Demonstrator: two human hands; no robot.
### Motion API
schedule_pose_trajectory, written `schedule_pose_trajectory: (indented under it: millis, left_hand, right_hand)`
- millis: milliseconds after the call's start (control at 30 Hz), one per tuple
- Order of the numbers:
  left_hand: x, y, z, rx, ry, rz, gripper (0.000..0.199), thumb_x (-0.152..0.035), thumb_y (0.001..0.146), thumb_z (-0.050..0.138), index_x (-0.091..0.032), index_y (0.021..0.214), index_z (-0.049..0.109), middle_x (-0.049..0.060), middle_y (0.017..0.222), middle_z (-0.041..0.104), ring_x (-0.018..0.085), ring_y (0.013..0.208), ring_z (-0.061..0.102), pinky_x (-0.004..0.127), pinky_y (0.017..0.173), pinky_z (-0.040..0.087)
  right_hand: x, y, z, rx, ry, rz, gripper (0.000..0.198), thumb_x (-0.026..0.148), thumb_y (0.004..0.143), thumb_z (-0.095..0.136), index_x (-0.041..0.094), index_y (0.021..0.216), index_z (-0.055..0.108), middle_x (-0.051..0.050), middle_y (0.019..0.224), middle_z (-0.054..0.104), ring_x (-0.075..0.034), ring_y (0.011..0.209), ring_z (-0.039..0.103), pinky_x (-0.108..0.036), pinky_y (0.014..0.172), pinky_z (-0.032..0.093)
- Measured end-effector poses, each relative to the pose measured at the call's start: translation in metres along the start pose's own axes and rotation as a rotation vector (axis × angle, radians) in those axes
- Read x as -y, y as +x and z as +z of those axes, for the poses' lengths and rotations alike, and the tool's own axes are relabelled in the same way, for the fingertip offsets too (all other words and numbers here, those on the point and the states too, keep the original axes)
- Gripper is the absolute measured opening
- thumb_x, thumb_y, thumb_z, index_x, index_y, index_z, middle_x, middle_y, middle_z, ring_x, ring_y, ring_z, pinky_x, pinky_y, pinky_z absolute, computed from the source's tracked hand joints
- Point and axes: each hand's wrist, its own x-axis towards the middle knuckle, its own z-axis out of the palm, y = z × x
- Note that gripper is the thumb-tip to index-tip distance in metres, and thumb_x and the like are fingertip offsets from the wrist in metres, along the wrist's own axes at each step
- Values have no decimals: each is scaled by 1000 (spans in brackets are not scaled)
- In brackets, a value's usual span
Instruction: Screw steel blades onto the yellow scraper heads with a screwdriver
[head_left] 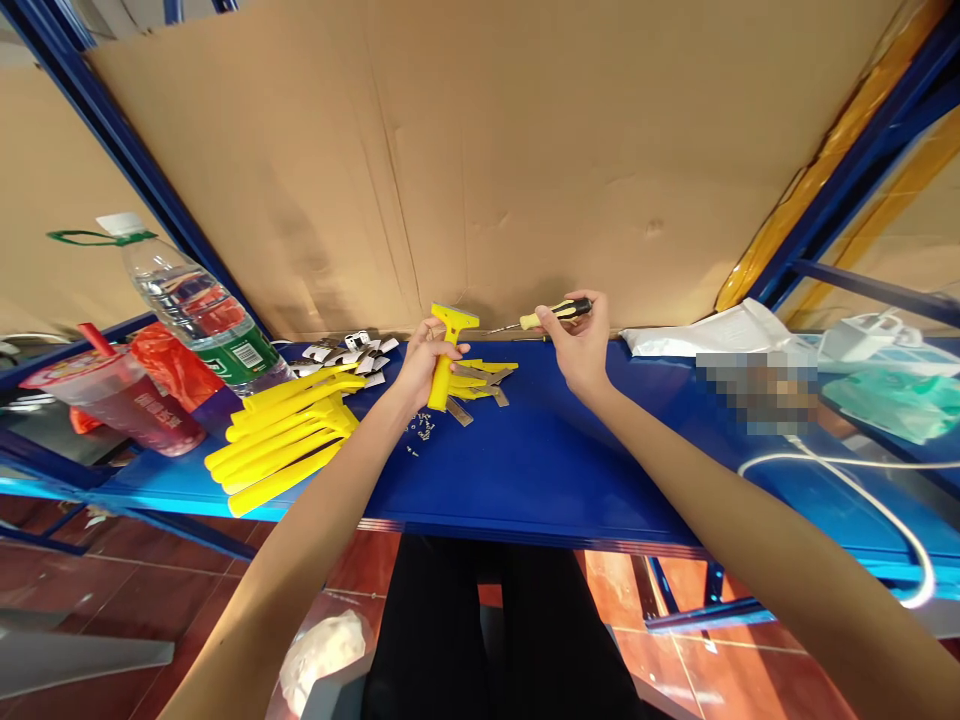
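Observation:
My left hand [424, 366] is closed round the handle of a yellow scraper [442, 375], held upright with its wide head at the top. In my right hand [584, 345] is a screwdriver [559, 313] with a yellow and black handle, its thin shaft pointing left toward the scraper's head. Whether the tip touches the scraper I cannot tell. Below and behind the scraper lie flat metal blades [459, 411] and yellow pieces [480, 376]. Tiny screws [424, 428] are scattered beside my left wrist. Several yellow handles [281, 440] lie in a pile to the left.
Small metal and white parts [349, 352] lie behind the yellow pile. A water bottle [202, 310] and a drink cup [127, 400] stand at left. At right are a white packet [712, 333], a green plastic bag [896, 400] and a white cable [862, 500]. Cardboard [525, 150] backs the blue table [540, 460].

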Motion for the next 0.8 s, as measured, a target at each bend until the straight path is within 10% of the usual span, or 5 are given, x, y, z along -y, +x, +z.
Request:
schedule_pose_trajectory:
  millis: [800]
  left_hand:
    - [-37, 6, -14, -97, -186, 130, 73, 8, 54, 66, -29, 117, 56, -2, 106, 75, 12, 80, 71, 17, 55, 37]
  right_hand:
    - [18, -68, 56, 493, 52, 204, 53, 66, 95, 85, 32, 111, 47, -8, 131, 83, -29, 113, 80, -49, 96, 67]
